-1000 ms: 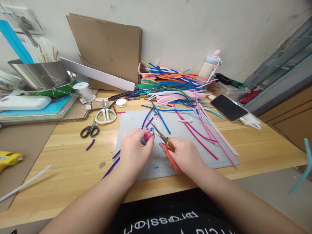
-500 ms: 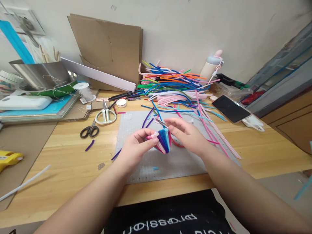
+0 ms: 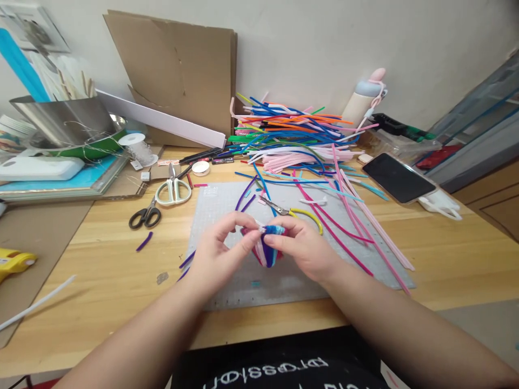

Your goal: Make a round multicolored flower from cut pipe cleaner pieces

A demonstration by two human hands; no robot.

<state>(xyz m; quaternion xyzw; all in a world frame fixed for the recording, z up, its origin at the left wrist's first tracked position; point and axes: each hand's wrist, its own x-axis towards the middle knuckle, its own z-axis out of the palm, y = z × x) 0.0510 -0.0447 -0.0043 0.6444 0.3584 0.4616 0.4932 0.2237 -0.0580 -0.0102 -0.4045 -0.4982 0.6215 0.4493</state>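
Observation:
Both hands meet over the mat around a small piece made of bent pipe cleaners [image 3: 268, 255], striped pink, white, purple, blue and light blue. My left hand [image 3: 227, 248] pinches its pale pink and white top between thumb and fingers. From the other side, my right hand [image 3: 306, 246] grips the blue upper edge, thumb in front. The fingers cover part of the piece. Just beyond the right hand lies a yellow-handled cutting tool [image 3: 290, 212] with metal jaws, on the grey cutting mat [image 3: 243, 297]. Loose purple pipe cleaners [image 3: 246, 193] lie behind the left hand.
A heap of coloured pipe cleaners [image 3: 295, 135] fills the back. White-handled scissors [image 3: 173, 192] and black-handled scissors [image 3: 145, 216] lie left of the mat. A phone [image 3: 399, 177] and a bottle [image 3: 363, 102] are at right. A yellow glue gun [image 3: 16, 262] sits far left.
My right hand has come down and left from beside the yellow-handled tool and now grips the piece. The tool, partly covered before, shows on the mat. The piece has turned slightly.

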